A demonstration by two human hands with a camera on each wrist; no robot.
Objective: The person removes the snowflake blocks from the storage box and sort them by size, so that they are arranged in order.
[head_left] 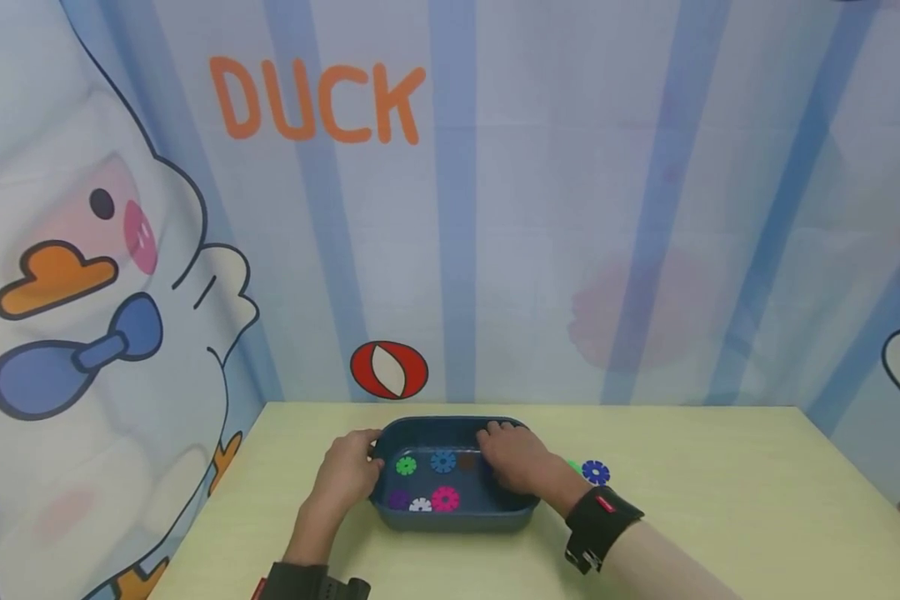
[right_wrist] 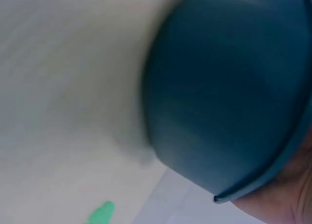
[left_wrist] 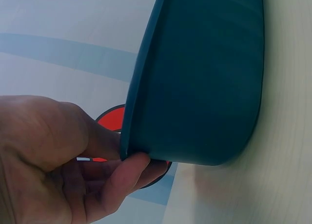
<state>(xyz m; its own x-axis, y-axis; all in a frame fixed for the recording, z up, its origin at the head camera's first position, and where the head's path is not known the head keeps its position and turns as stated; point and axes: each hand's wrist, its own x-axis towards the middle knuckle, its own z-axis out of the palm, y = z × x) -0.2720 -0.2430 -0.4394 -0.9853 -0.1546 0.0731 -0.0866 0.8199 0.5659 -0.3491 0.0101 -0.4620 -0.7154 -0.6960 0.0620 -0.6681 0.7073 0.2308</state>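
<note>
A dark blue plastic basin (head_left: 457,522) sits on the table with several notched snowflake discs on its floor. Among them are a green disc (head_left: 406,466), a blue disc (head_left: 443,462), a pink disc (head_left: 445,499), a white disc (head_left: 420,505), a purple disc (head_left: 399,500) and a brown disc (head_left: 467,461). My left hand (head_left: 351,468) grips the basin's left end, fingers and thumb pinching the rim in the left wrist view. Over the right rim, my right hand (head_left: 519,457) reaches inside the basin. Its fingertips are hidden, so whether it holds anything does not show.
On the pale yellow table (head_left: 720,500), right of the basin, lie another blue disc (head_left: 596,472) and a green disc (head_left: 574,467) partly hidden by the right forearm. A printed curtain (head_left: 540,208) hangs behind the table's back edge.
</note>
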